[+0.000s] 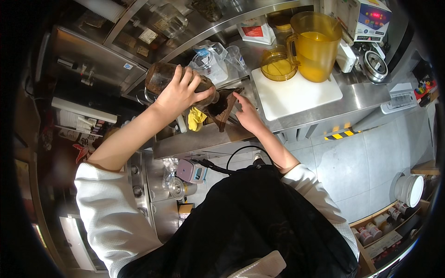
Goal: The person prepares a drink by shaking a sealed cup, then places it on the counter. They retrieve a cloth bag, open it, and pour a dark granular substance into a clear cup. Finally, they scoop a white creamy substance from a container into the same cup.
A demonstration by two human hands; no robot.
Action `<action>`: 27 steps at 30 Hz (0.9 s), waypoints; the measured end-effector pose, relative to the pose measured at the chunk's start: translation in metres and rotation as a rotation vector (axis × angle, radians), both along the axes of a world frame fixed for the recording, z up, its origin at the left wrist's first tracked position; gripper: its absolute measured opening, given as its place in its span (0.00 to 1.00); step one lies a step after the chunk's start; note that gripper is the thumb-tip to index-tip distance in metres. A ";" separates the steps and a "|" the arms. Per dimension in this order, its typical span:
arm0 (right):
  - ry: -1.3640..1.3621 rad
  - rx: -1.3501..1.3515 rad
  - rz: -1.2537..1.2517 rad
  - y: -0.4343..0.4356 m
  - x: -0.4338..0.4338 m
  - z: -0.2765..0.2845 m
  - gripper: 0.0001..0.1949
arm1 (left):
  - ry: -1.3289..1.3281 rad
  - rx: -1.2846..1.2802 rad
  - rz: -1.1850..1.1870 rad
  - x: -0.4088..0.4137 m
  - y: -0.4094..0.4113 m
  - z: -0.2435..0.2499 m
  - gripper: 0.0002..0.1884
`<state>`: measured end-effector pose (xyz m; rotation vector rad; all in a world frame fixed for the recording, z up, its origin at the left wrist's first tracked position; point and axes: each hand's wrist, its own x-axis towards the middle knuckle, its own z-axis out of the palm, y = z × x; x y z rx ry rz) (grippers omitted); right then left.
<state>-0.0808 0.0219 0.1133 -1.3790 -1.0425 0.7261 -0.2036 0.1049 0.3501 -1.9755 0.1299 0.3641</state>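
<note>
My left hand [182, 87] grips a large glass jar [157, 77] from above. Dark loose contents show through its wall. Tipped on its side, the jar points its mouth to the right, at a dark brown cloth bag [226, 113]. My right hand [248, 113] holds the right edge of that bag, index finger stretched along its rim. The inside of the bag looks dark, and I cannot tell what lies in it. A yellow cloth [196, 119] is just left of the bag, on the steel counter [180, 145].
On a white cutting board [295, 99] stand a large amber pitcher [314, 52] of yellow liquid and its round lid [278, 67]. Behind are clear plastic cups [235, 57] and a white pouch [255, 31]. A machine [372, 21] with a lit display stands far right.
</note>
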 end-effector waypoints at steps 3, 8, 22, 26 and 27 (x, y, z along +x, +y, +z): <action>-0.003 0.003 -0.002 0.001 0.000 -0.002 0.33 | -0.004 -0.005 0.004 -0.001 0.001 0.000 0.30; -0.005 0.018 -0.010 0.002 0.001 -0.003 0.33 | 0.013 0.010 0.033 -0.001 0.000 -0.001 0.31; 0.052 0.013 0.033 0.002 0.002 0.001 0.32 | -0.004 -0.027 -0.010 -0.010 0.008 -0.018 0.29; 0.036 0.019 0.034 0.003 0.004 -0.001 0.32 | 0.023 -0.050 0.077 -0.007 0.005 -0.022 0.35; 0.040 0.021 0.033 0.003 0.004 0.000 0.32 | 0.020 -0.063 0.086 -0.008 0.005 -0.022 0.34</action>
